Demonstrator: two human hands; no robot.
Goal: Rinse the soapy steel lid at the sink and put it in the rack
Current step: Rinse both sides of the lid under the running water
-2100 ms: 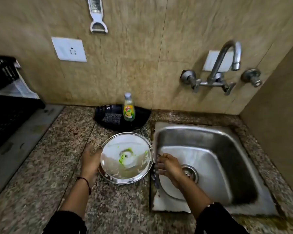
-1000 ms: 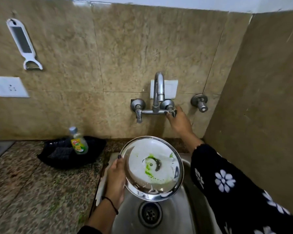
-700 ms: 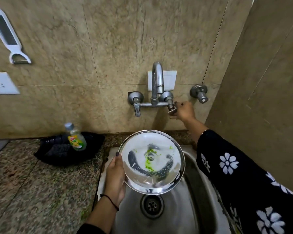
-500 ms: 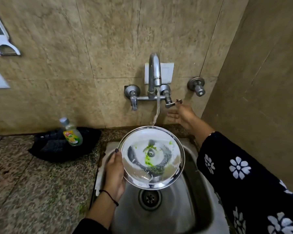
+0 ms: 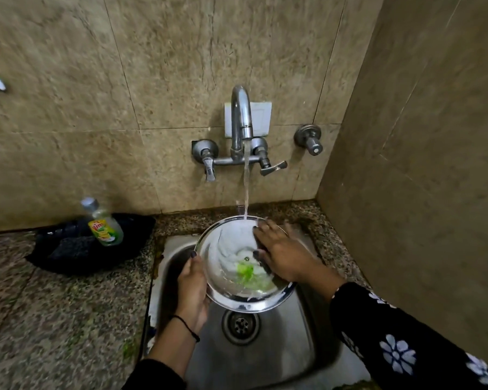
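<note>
The round steel lid (image 5: pixel 231 266) is held tilted over the steel sink (image 5: pixel 268 353), its inner face up, with white suds and a green soap smear near the middle. My left hand (image 5: pixel 193 291) grips its left rim. My right hand (image 5: pixel 282 254) lies flat on the lid's right half, fingers spread. Water runs from the wall tap (image 5: pixel 240 119) onto the lid's far edge. No rack is in view.
A dish-soap bottle (image 5: pixel 103 223) stands on a black tray (image 5: pixel 76 249) on the granite counter (image 5: pixel 54 319) left of the sink. A second valve (image 5: pixel 309 139) sits right of the tap. A tiled side wall (image 5: pixel 420 164) closes in the right.
My right hand has left the tap handle and come down onto the lid. The water stream, thin half a second ago, now runs full onto the lid, spreading the suds.
</note>
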